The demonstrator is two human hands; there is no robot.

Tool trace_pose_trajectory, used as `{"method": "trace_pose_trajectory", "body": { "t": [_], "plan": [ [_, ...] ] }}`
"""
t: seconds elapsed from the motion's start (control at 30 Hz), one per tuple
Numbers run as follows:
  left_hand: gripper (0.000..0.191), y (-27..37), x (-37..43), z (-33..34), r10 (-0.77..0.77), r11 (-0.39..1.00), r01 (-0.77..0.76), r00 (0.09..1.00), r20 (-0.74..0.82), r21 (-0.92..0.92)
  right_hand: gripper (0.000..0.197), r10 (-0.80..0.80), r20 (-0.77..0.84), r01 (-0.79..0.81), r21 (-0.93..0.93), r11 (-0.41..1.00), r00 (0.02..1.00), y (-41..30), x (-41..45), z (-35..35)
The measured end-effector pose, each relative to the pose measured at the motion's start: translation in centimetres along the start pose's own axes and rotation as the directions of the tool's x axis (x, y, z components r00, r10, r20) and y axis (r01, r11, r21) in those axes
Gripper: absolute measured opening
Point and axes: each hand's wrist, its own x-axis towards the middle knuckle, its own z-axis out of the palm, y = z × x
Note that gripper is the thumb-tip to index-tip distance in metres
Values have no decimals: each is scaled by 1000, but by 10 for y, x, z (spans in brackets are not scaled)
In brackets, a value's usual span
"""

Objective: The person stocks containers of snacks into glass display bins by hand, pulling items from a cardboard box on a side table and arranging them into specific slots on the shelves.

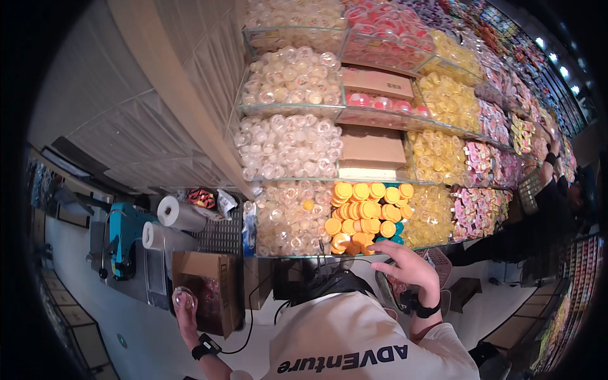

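My left hand (186, 318) is at the lower left, its fingers around a clear plastic cup (184, 298), beside an open cardboard box (229, 299) with dark red packets in it. My right hand (406, 263) is empty, fingers spread, at the front edge of the shelf bin that holds many orange-lidded small containers (368, 209). Its fingertips are close to the lowest orange lids; whether they touch cannot be told. Several teal lids (398, 229) lie among the orange ones. To the left of these, a glass-fronted bin holds many small clear cups with pale filling (294, 223).
Glass-divided shelves hold yellow cups (430, 213), pink packets (479, 213) and a brown carton (373, 145). At left stand plastic film rolls (173, 213), a teal machine (124, 235) and a black basket (223, 237). A dark-clothed person (536, 213) works at the far right. A black cable (251, 313) hangs by my left wrist.
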Motion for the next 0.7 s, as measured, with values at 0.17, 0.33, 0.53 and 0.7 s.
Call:
{"method": "trace_pose_trajectory", "body": {
  "t": [0.17,0.33,0.53,0.7],
  "plan": [
    [67,60,-88,119,241,968,-223,957,164,-118,48,-135,128,124,93,988,983,-50,24,45],
    [74,52,-135,274,280,958,-205,818,502,-199,72,-394,173,313,364,877,903,-119,56,83],
    [68,39,-155,361,267,945,-328,780,565,7,69,-317,-147,343,212,915,937,-112,68,82],
    [66,27,-156,407,233,955,-294,650,723,-43,53,-215,-446,336,210,918,869,-73,60,71]
  ]
}}
